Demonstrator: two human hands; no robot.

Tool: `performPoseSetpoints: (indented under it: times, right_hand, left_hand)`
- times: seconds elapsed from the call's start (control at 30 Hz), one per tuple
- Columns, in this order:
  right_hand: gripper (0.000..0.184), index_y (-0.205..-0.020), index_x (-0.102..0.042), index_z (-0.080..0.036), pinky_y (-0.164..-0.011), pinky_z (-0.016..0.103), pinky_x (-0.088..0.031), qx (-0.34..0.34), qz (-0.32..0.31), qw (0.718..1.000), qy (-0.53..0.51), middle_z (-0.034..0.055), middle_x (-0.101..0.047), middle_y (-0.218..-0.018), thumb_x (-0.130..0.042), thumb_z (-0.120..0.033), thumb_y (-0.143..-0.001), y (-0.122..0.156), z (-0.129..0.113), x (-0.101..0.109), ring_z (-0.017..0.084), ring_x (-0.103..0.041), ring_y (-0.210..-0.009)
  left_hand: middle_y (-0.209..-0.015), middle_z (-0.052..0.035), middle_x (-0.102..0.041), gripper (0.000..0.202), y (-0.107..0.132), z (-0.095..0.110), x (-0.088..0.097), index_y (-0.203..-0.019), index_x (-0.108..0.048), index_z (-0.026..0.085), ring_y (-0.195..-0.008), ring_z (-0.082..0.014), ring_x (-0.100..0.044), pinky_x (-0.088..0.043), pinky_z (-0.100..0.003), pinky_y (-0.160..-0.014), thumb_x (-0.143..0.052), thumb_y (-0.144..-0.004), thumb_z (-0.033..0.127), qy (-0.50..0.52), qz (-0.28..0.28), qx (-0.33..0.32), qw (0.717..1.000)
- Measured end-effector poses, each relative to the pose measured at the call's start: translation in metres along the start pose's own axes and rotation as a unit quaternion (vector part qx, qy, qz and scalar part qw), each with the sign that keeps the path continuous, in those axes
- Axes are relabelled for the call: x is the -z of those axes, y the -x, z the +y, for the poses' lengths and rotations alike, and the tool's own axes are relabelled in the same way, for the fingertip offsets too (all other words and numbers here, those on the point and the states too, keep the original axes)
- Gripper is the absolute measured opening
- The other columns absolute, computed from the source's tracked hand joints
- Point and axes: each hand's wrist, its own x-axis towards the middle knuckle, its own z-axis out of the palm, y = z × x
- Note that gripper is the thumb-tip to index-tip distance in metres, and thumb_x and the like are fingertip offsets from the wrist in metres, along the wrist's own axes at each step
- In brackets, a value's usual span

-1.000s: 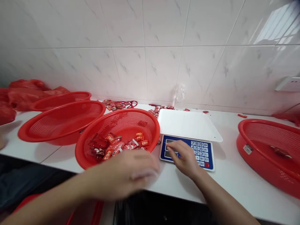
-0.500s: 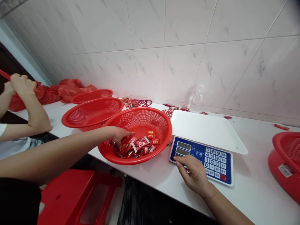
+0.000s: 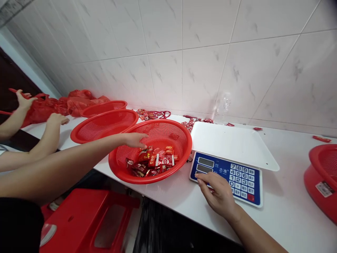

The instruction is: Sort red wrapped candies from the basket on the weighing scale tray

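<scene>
My left hand [image 3: 135, 140] hovers over the far-left part of a red mesh basket [image 3: 181, 160], its fingers stretched out with nothing seen in them. Below it, red-wrapped candies [image 3: 147, 163] lie in a loose heap on the basket's near side. My right hand [image 3: 217, 191] is at the near-left edge of a blue and white digital scale [image 3: 223, 171], partly covering its displays and keypad. Its thumb and forefinger are pinched together; whatever may be between them is hidden. A white weighing tray [image 3: 231, 144] tops the scale, bare of candies.
More red baskets stand left [image 3: 105, 123] and right [image 3: 322, 175]. Loose packets [image 3: 152, 115] and a clear plastic bottle [image 3: 223, 105] line the wall. Red bags [image 3: 79, 102] and another person's hands [image 3: 56, 119] are far left. A red stool [image 3: 79, 214] stands below the table.
My left hand has lifted off the candies, and they have shifted in the basket. My right hand has barely moved. The other person's hands have come apart.
</scene>
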Motion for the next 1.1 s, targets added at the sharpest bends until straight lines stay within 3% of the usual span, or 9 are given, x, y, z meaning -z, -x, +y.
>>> performPoseSetpoints:
  times: [0.07, 0.13, 0.2, 0.27, 0.4, 0.53, 0.7, 0.83, 1.1]
  right_hand:
    - [0.020, -0.102, -0.060, -0.019, -0.060, 0.027, -0.044, -0.002, -0.001, 1.000, 0.001, 0.0019, -0.068, -0.077, -0.055, -0.008, -0.086, 0.000, 0.000, 0.000, 0.012, -0.058, -0.062]
    - [0.019, -0.101, -0.060, -0.019, -0.058, 0.027, -0.044, -0.002, 0.002, 1.000, 0.005, 0.0016, -0.067, -0.074, -0.055, -0.008, -0.086, -0.001, 0.000, 0.000, 0.012, -0.057, -0.060]
    - [0.019, -0.101, -0.061, -0.019, -0.057, 0.027, -0.044, -0.003, 0.004, 1.000, 0.010, 0.0014, -0.067, -0.072, -0.054, -0.009, -0.087, -0.002, -0.001, 0.000, 0.012, -0.057, -0.059]
    - [0.019, -0.101, -0.062, -0.020, -0.056, 0.026, -0.044, -0.003, 0.005, 1.000, 0.013, 0.0009, -0.066, -0.071, -0.054, -0.010, -0.087, -0.002, -0.001, -0.001, 0.012, -0.057, -0.059]
    - [0.018, -0.101, -0.062, -0.019, -0.056, 0.026, -0.044, -0.001, 0.008, 1.000, 0.016, 0.0010, -0.066, -0.070, -0.053, -0.010, -0.087, -0.003, -0.001, -0.001, 0.012, -0.057, -0.058]
    - [0.018, -0.101, -0.062, -0.019, -0.056, 0.026, -0.043, 0.000, 0.007, 1.000, 0.019, 0.0014, -0.065, -0.068, -0.053, -0.011, -0.088, -0.003, 0.000, -0.001, 0.012, -0.056, -0.057]
    - [0.016, -0.101, -0.061, -0.020, -0.056, 0.027, -0.040, 0.016, -0.029, 0.999, 0.006, 0.0008, -0.063, -0.067, -0.051, -0.013, -0.089, -0.003, 0.001, 0.000, 0.012, -0.055, -0.058]
    - [0.015, -0.101, -0.060, -0.020, -0.060, 0.028, -0.041, 0.040, -0.110, 0.993, -0.012, 0.0010, -0.065, -0.070, -0.051, -0.019, -0.088, -0.002, -0.001, -0.005, 0.013, -0.057, -0.060]
    - [0.019, -0.101, -0.062, -0.021, -0.066, 0.027, -0.043, 0.042, -0.291, 0.956, 0.006, 0.0020, -0.069, -0.075, -0.050, -0.028, -0.088, 0.011, -0.002, -0.027, 0.015, -0.063, -0.069]
  left_hand:
    - [-0.136, -0.0227, -0.049, 0.105, -0.001, -0.003, -0.010, -0.141, -0.038, 0.009, -0.123, -0.0401, -0.046, -0.040, -0.043, -0.099, -0.075, -0.054, 0.054, -0.052, -0.057, 0.030, 0.997]
    - [-0.138, -0.0262, -0.046, 0.117, -0.001, -0.002, -0.024, -0.147, -0.025, 0.008, -0.123, -0.0402, -0.047, -0.040, -0.043, -0.099, -0.076, -0.052, 0.055, -0.113, -0.115, 0.038, 0.986]
    - [-0.139, -0.0264, -0.044, 0.119, -0.001, 0.004, -0.036, -0.150, -0.011, 0.009, -0.123, -0.0366, -0.049, -0.042, -0.039, -0.097, -0.073, -0.058, 0.051, -0.154, -0.128, 0.017, 0.980]
    - [-0.136, -0.0241, -0.048, 0.111, 0.000, 0.013, -0.044, -0.150, -0.011, 0.010, -0.117, -0.0333, -0.054, -0.046, -0.036, -0.091, -0.072, -0.062, 0.040, -0.158, -0.101, -0.005, 0.982]
    - [-0.121, -0.0142, -0.061, 0.081, -0.001, 0.032, -0.044, -0.141, -0.031, 0.017, -0.103, -0.0266, -0.062, -0.050, -0.032, -0.081, -0.064, -0.068, 0.026, -0.013, -0.072, -0.068, 0.995]
    - [-0.132, -0.0124, -0.053, 0.075, -0.003, 0.047, -0.037, -0.147, -0.014, 0.023, -0.110, -0.0196, -0.059, -0.049, -0.029, -0.086, -0.052, -0.084, 0.035, 0.170, -0.093, -0.137, 0.972]
    - [-0.151, -0.0174, -0.030, 0.101, 0.005, 0.059, -0.042, -0.150, -0.015, 0.022, -0.133, -0.0332, -0.037, -0.037, -0.040, -0.102, -0.066, -0.070, 0.057, -0.069, -0.130, -0.136, 0.980]
    - [-0.157, -0.0190, -0.006, 0.105, 0.008, 0.063, -0.064, -0.152, -0.006, 0.023, -0.134, -0.0375, -0.035, -0.038, -0.042, -0.101, -0.067, -0.070, 0.050, -0.158, -0.101, -0.114, 0.976]
    - [-0.140, -0.0169, -0.040, 0.090, -0.001, 0.066, -0.083, -0.149, -0.019, 0.022, -0.109, -0.0287, -0.058, -0.047, -0.031, -0.086, -0.064, -0.072, 0.032, -0.140, -0.006, -0.143, 0.980]
